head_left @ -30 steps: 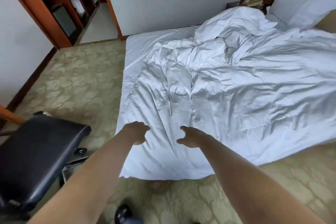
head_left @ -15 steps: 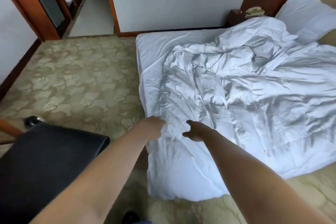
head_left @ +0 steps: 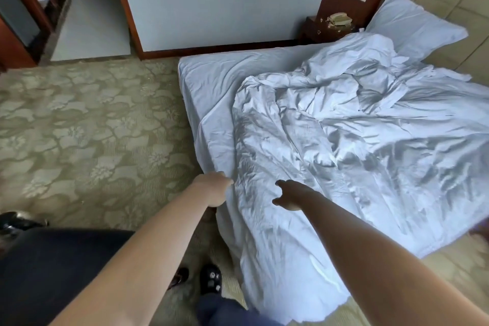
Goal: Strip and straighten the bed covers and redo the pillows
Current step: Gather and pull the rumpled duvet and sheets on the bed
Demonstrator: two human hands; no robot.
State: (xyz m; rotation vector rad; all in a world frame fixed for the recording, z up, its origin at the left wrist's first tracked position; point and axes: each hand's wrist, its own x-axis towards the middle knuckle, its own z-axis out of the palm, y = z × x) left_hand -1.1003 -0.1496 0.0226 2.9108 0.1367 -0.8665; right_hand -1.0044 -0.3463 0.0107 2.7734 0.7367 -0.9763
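Over the last second both hands have moved from hovering above the foot of the duvet (head_left: 344, 145) to its corner at the foot of the bed, and the viewpoint has swung so that the black chair (head_left: 53, 272) now sits at the near edge, on the carpet side of that corner. This suggests the stripping step is only beginning: the duvet lies crumpled across the mattress, one flap hanging off the foot of the bed toward the carpet (head_left: 79, 127), and nothing has been pulled clear. The left hand (head_left: 213, 188) sits at the duvet's edge where it meets the fitted sheet (head_left: 211, 87), knuckles up and fingers curled under; it appears to be gripping the fabric edge, though the fingertips are hidden and a firm grip cannot be confirmed. The right hand (head_left: 289, 194) is just beside it, further in over the duvet, fingers loosely spread and pointing down toward the cloth, holding nothing; whether it touches the surface of the duvet cannot be told. One pillow (head_left: 412, 26) leans at the head of the bed, well apart from the hands, not yet attended to. A bedside stand with a telephone (head_left: 338, 19) is beyond the duvet, next to the pillow.
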